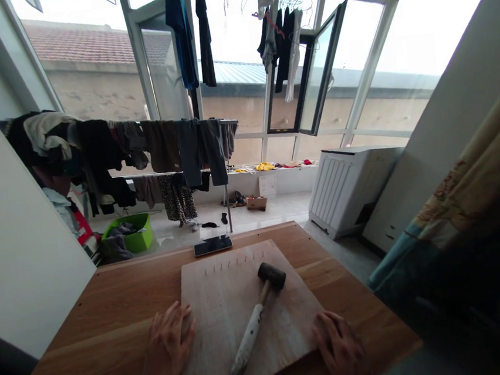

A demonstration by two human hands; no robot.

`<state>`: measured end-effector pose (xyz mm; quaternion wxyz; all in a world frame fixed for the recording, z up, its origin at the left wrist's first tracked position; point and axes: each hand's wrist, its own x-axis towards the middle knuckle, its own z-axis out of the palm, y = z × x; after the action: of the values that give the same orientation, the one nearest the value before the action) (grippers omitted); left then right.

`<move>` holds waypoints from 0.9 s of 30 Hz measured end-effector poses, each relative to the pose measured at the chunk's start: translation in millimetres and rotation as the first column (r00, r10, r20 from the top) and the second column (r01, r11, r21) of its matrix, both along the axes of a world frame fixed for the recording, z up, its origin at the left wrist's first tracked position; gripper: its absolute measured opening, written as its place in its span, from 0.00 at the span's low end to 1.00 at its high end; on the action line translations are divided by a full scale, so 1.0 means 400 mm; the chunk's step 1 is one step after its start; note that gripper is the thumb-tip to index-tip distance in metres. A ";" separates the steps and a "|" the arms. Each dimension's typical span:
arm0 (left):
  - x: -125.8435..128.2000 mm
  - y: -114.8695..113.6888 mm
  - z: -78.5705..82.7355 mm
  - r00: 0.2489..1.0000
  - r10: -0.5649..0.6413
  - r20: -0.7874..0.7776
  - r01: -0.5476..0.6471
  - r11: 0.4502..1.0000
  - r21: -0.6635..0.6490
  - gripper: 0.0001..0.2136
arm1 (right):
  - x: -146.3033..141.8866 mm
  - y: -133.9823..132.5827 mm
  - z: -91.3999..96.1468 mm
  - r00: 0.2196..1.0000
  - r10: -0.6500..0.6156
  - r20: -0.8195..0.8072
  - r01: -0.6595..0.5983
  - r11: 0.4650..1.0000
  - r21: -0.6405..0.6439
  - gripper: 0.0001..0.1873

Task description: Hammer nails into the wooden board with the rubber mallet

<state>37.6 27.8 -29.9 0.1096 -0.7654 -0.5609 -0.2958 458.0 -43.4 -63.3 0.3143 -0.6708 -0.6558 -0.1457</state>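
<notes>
A pale wooden board (209,315) lies flat on the wooden table, with a row of several thin nails (229,264) standing up near its far edge. Across the board rests a mallet (250,335), its black head toward the far right and its worn whitish handle toward me. My left hand (166,352) lies at the board's left edge, fingers stretched out and holding nothing. At the near right corner, my right hand (342,346) rests against the board's edge with its fingers slightly bent and apart. Neither hand touches the mallet.
A phone (212,246) lies on the table (111,307) beyond the board. Behind stand a drying rack with clothes (162,149), a green basket (142,236) and a white ribbed cabinet (336,188). A curtain (439,222) hangs at the right.
</notes>
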 end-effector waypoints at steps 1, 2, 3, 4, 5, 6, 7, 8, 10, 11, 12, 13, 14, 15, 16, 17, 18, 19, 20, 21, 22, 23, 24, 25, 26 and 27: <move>-0.018 -0.001 -0.001 1.000 0.016 0.004 -0.016 1.000 0.009 0.13 | -0.017 0.002 0.001 0.999 0.032 -0.002 -0.032 0.999 -0.012 0.20; -0.034 -0.002 0.000 0.999 0.030 0.010 -0.030 0.999 0.009 0.13 | -0.029 0.004 0.004 0.998 0.065 0.001 -0.065 0.997 -0.027 0.19; -0.047 -0.002 0.004 0.999 0.046 0.019 -0.046 0.999 0.005 0.13 | -0.038 0.007 0.009 0.996 0.094 0.007 -0.094 0.995 -0.039 0.19; -0.056 -0.001 0.011 0.998 0.060 0.027 -0.060 0.998 -0.007 0.12 | -0.044 0.012 0.016 0.993 0.117 0.015 -0.116 0.992 -0.045 0.18; -0.062 0.002 0.022 0.997 0.072 0.033 -0.072 0.997 -0.022 0.12 | -0.049 0.019 0.024 0.991 0.135 0.022 -0.134 0.990 -0.048 0.18; -0.064 0.007 0.035 0.996 0.081 0.032 -0.080 0.996 -0.041 0.12 | -0.055 0.029 0.033 0.989 0.146 0.025 -0.145 0.988 -0.046 0.17; -0.061 0.016 0.052 0.996 0.085 0.027 -0.083 0.995 -0.062 0.12 | -0.063 0.041 0.044 0.988 0.155 0.020 -0.154 0.987 -0.043 0.17; -0.053 0.028 0.070 0.997 0.078 0.020 -0.077 0.994 -0.081 0.12 | -0.076 0.057 0.057 0.986 0.167 0.007 -0.166 0.985 -0.042 0.18; -0.022 0.064 0.103 0.999 0.050 0.016 -0.049 0.995 -0.089 0.12 | -0.120 0.095 0.088 0.976 0.214 -0.041 -0.216 0.973 -0.080 0.19; -0.001 0.087 0.114 0.999 0.020 0.025 -0.019 0.997 -0.070 0.12 | -0.151 0.115 0.106 0.967 0.243 -0.071 -0.250 0.962 -0.112 0.20; 0.022 0.111 0.119 0.998 0.020 0.053 -0.018 0.999 -0.030 0.12 | -0.186 0.134 0.126 0.955 0.279 -0.101 -0.293 0.940 -0.173 0.21; 0.046 0.136 0.117 0.997 0.011 0.078 -0.012 1.000 0.009 0.13 | -0.223 0.153 0.146 0.949 0.297 -0.108 -0.313 0.930 -0.192 0.22; 0.068 0.160 0.108 0.995 0.001 0.099 -0.006 0.999 0.047 0.14 | -0.259 0.169 0.166 0.944 0.308 -0.116 -0.327 0.921 -0.213 0.23; 0.087 0.182 0.093 0.994 -0.005 0.107 -0.003 0.997 0.073 0.15 | -0.292 0.183 0.185 0.933 0.330 -0.146 -0.359 0.892 -0.275 0.24; 0.103 0.202 0.074 0.995 -0.017 0.103 0.008 0.996 0.090 0.17 | -0.320 0.196 0.203 0.923 0.344 -0.173 -0.384 0.853 -0.353 0.24; 0.114 0.219 0.052 0.995 -0.028 0.093 0.019 0.995 0.098 0.18 | -0.341 0.205 0.219 0.929 0.321 -0.183 -0.369 0.829 -0.421 0.23; 0.121 0.233 0.031 0.996 -0.036 0.079 0.028 0.995 0.097 0.19 | -0.356 0.213 0.231 0.938 0.294 -0.183 -0.347 0.813 -0.468 0.22; 0.124 0.244 0.011 0.997 -0.039 0.069 0.033 0.995 0.090 0.20 | -0.365 0.219 0.241 0.947 0.266 -0.179 -0.321 0.801 -0.506 0.20; 0.124 0.253 -0.005 0.997 -0.035 0.065 0.030 0.996 0.079 0.21 | -0.368 0.222 0.246 0.956 0.240 -0.171 -0.295 0.795 -0.530 0.18; 0.122 0.260 -0.017 0.997 -0.027 0.067 0.022 0.998 0.065 0.22 | -0.368 0.225 0.249 0.961 0.219 -0.166 -0.275 0.794 -0.542 0.17; 0.120 0.266 -0.024 0.997 -0.016 0.073 0.012 0.999 0.050 0.23 | -0.366 0.225 0.247 0.966 0.202 -0.163 -0.259 0.795 -0.549 0.16; 0.117 0.271 -0.029 0.997 -0.006 0.081 0.003 0.999 0.037 0.24 | -0.362 0.225 0.244 0.969 0.185 -0.161 -0.244 0.798 -0.550 0.15; 0.114 0.275 -0.031 0.996 0.001 0.089 -0.003 1.000 0.025 0.24 | -0.357 0.225 0.238 0.972 0.171 -0.160 -0.231 0.804 -0.548 0.14; 0.112 0.278 -0.032 0.995 0.006 0.099 -0.007 1.000 0.014 0.25 | -0.352 0.226 0.231 0.975 0.154 -0.159 -0.216 0.810 -0.545 0.14; 0.110 0.281 -0.034 0.994 0.009 0.111 -0.009 1.000 0.006 0.26 | -0.345 0.228 0.225 0.979 0.132 -0.153 -0.195 0.817 -0.542 0.14; 0.109 0.282 -0.036 0.992 0.010 0.124 -0.010 1.000 0.000 0.26 | -0.336 0.231 0.220 0.984 0.107 -0.144 -0.169 0.825 -0.540 0.14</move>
<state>81.4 140.8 -44.3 0.0763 -0.7427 -0.5705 -0.3423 323.6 49.2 24.7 0.1531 -0.6902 -0.6989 0.1083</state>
